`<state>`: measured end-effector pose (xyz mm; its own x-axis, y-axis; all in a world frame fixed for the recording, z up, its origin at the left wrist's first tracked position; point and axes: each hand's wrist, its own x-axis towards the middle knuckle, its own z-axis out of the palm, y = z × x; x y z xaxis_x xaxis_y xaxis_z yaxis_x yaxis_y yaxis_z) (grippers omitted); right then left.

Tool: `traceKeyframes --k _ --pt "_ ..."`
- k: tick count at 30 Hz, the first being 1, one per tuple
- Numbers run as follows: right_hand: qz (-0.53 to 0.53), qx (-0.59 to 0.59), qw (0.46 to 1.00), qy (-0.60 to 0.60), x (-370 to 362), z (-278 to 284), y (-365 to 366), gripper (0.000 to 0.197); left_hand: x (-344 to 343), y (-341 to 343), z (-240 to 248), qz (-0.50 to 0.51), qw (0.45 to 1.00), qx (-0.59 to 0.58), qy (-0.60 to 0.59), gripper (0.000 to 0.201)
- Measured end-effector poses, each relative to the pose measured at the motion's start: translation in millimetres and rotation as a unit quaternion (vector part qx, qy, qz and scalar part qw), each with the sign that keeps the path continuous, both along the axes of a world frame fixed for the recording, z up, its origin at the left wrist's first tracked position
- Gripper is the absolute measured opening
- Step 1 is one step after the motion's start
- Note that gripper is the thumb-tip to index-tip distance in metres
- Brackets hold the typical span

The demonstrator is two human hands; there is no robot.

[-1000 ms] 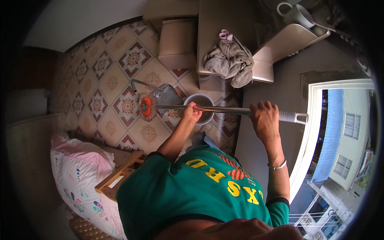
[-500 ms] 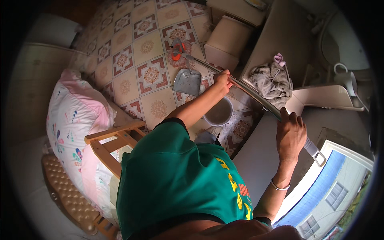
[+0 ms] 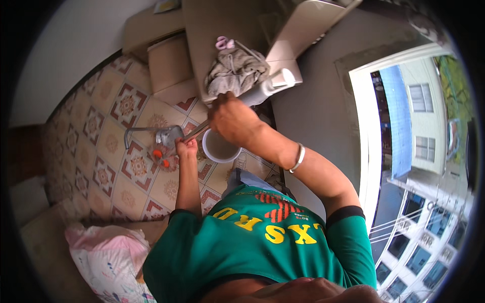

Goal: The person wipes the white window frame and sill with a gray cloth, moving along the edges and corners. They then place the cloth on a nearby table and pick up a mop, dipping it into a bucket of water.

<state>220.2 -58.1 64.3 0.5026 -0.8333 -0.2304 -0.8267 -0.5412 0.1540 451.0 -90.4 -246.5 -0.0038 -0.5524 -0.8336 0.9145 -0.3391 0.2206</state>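
My left hand (image 3: 187, 147) is closed round the lower part of a long metal mop pole (image 3: 195, 132). My right hand (image 3: 232, 117) grips the same pole higher up, and its pale upper end (image 3: 275, 83) sticks out past that hand to the upper right. Below my left hand, the mop head (image 3: 162, 160), orange in the middle with a pale fringe, is at floor level. A grey dustpan (image 3: 168, 134) with a bent handle lies just beyond it. Close by my hands, a round white-rimmed bucket (image 3: 221, 147) with murky contents stands on the floor near my foot.
A bunched grey cloth (image 3: 236, 69) lies on the table (image 3: 202, 30), with a pink item (image 3: 225, 43) beside it. A beige box (image 3: 171, 65) stands by the table. Patterned tiles (image 3: 103, 177) cover the floor. A pink-white bundle (image 3: 108, 252) is at left, a window (image 3: 361, 126) at right.
My view has swung right. The mop head has moved from beyond the dustpan to its near side. My right hand has come across my front, closer to my left; both still hold the pole.
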Motion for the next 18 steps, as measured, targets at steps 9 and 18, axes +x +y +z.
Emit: traceKeyframes --k 9,18 --pt "-0.009 -0.124 0.916 -0.381 4 -18 60 0.019 -6 -9 -52 -0.162 0.984 -0.052 -0.043 0.044" --pt "-0.525 -0.016 0.780 -0.340 -69 -88 290 0.017 -31 -66 -56 -0.203 0.963 0.159 -0.077 0.049"
